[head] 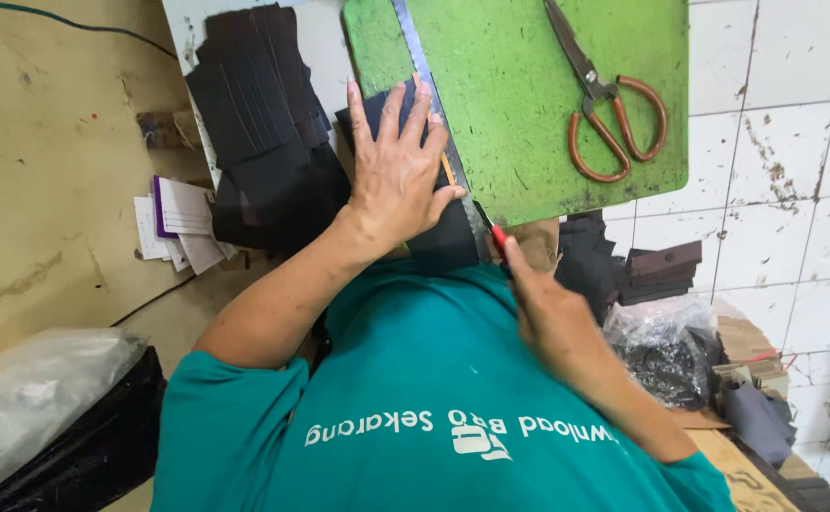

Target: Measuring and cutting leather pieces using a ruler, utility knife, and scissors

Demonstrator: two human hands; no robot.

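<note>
Head view, looking down past a teal shirt. Left hand [398,171] lies flat with fingers spread — pressing down on a long steel ruler [439,128] and on the black sheet of material [443,239] under it, at the near-left corner of a scuffed green cutting mat [529,104]. Nothing is gripped by this hand; it only presses. Right hand [543,303] is clenched around a small red-tipped cutting knife [497,237], its tip set at the near end of the ruler's right edge, touching the black sheet.

On the mat, well apart to the right: orange-handled metal scissors [605,104], blades closed. Left of the mat on the tabletop [330,47] — a fanned stack of black cut strips [258,123]; beside it, white paper slips [183,223]. Right of the person, more dark cut pieces [662,270] and a clear plastic bag of black scraps [666,356] against the white tiled floor [794,142].
</note>
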